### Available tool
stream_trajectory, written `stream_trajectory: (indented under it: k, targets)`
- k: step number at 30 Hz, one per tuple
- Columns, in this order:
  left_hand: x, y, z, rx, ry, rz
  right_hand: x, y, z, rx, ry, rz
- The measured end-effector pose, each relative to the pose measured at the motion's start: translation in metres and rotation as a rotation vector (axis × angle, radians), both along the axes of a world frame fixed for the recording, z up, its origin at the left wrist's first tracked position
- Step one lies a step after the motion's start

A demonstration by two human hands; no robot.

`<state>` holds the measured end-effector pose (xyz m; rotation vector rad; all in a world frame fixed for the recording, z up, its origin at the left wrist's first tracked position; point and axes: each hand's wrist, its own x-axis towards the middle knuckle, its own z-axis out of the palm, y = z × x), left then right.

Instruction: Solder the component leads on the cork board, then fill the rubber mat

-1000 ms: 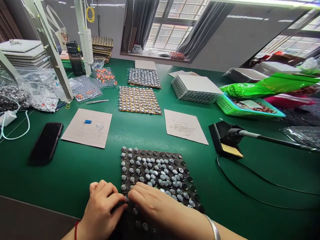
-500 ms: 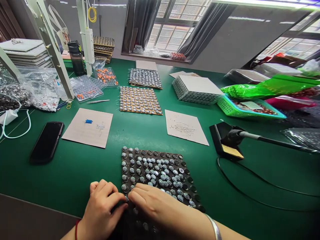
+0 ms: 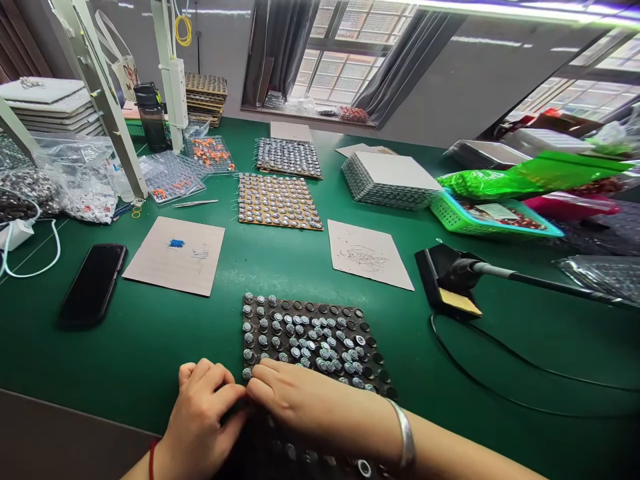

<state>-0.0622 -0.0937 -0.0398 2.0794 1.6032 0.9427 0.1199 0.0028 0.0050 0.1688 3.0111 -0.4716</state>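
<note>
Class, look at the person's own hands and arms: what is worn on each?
The left hand is ungloved, with a thin dark-red wristband at its wrist. The right hand is ungloved too; that arm wears a silver-coloured bangle. No sleeves show.

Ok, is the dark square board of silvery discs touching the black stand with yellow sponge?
Apart. The head view shows green tabletop between the dark board and the black stand.

The left hand (image 3: 203, 407) and right hand (image 3: 275, 389), both curled, nearly meet, the right forearm (image 3: 345, 423) slanting inward.
</note>
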Motion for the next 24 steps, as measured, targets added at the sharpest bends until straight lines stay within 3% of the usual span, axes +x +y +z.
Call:
stream_trajectory:
  k: [15, 20, 24]
  targets:
    - [0.0, 0.0, 0.001, 0.002, -0.028, -0.001, 0.015, -0.004, -0.007, -0.231, -0.017, -0.187]
    - [0.002, 0.0, 0.005, -0.012, -0.035, -0.031, 0.017, -0.007, -0.003, -0.343, 0.038, -0.249]
    - [0.008, -0.001, 0.009, -0.047, -0.049, -0.082, 0.017, -0.012, 0.002, -0.291, 0.122, -0.226]
